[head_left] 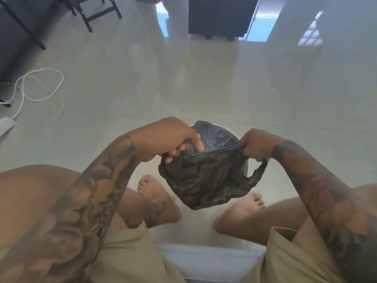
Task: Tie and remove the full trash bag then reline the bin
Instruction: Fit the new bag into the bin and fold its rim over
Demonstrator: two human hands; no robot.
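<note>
Black plastic bag (200, 178) held in the air between both hands, above a white bin (245, 160) mostly hidden behind it on the floor. Left hand (169, 139) grip curled round 1 edge of the bag mouth, fingers tucked into the plastic. Right hand (255, 145) grip pinching the opposite edge, 1 handle loop hanging loose below it. Mouth stretched open, bag limp and light-looking, so probably the fresh liner being opened for relining; full bag nowhere in frame, cannot tell whether tied or removed. Likely left: lower liner into bin, fold rim over. Viewed from a seated position, 2 bare feet on pale glossy floor tiles (122, 88). White cable (38, 86) looped at far left, dark chair legs (98, 13) top left, dark cabinet (220, 15) top centre, bright doorway light behind.
</note>
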